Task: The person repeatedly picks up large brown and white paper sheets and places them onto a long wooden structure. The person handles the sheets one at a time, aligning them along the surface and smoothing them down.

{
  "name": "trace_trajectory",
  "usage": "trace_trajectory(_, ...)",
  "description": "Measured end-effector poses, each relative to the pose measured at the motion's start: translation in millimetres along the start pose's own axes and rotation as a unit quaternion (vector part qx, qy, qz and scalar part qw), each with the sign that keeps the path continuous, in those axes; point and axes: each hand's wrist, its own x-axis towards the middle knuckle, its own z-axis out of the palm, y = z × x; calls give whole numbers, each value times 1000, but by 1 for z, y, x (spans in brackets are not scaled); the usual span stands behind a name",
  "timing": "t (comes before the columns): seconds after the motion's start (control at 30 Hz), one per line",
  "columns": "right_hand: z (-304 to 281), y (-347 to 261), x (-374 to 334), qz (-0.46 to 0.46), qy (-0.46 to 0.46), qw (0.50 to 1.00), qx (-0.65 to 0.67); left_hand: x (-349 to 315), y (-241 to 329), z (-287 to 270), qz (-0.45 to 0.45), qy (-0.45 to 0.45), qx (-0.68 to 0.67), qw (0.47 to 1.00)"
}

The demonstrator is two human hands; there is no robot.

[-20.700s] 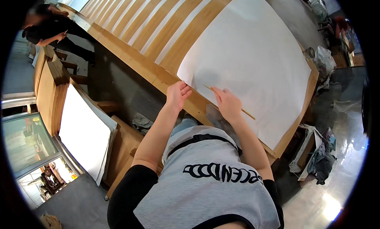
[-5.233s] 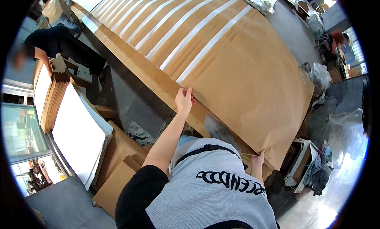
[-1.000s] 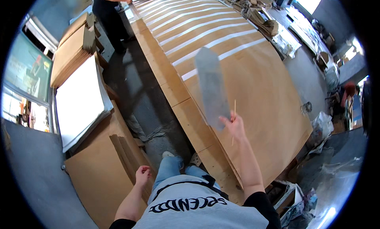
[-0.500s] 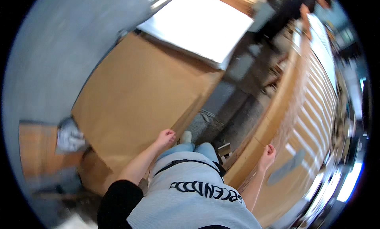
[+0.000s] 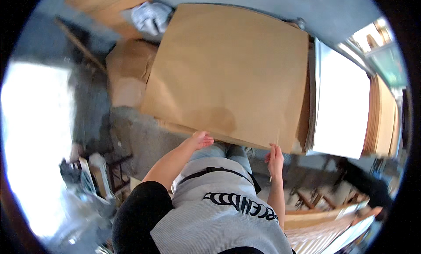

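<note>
A wide stack of brown cardboard sheets lies right in front of me, its near edge close to my waist. My left hand is at that near edge, left of centre. Its fingers are stretched out and hold nothing. Further right, my right hand is raised with its fingertips at the edge near the right corner. Those fingers are extended, and no sheet shows between them. Whether either hand touches the cardboard I cannot tell.
A stack topped with white sheets stands to the right, with more brown sheets beyond. A brown carton and a crumpled white bundle are at the left. Behind at lower right, a person in black is by a long striped surface.
I have turned left, so the brown stack now lies straight ahead. The long striped surface has swung from my right to the lower right. Both hands are now by the stack's near edge.
</note>
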Motion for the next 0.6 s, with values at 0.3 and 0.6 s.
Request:
trace_trajectory(0.3, 2, -18, 74, -144, -156, 934, -287, 10, -17, 32, 86, 64, -174, 979)
trace_trajectory(0.6, 82, -38, 105, -232, -265, 880, -319, -4, 0, 50, 60, 135, -169, 974)
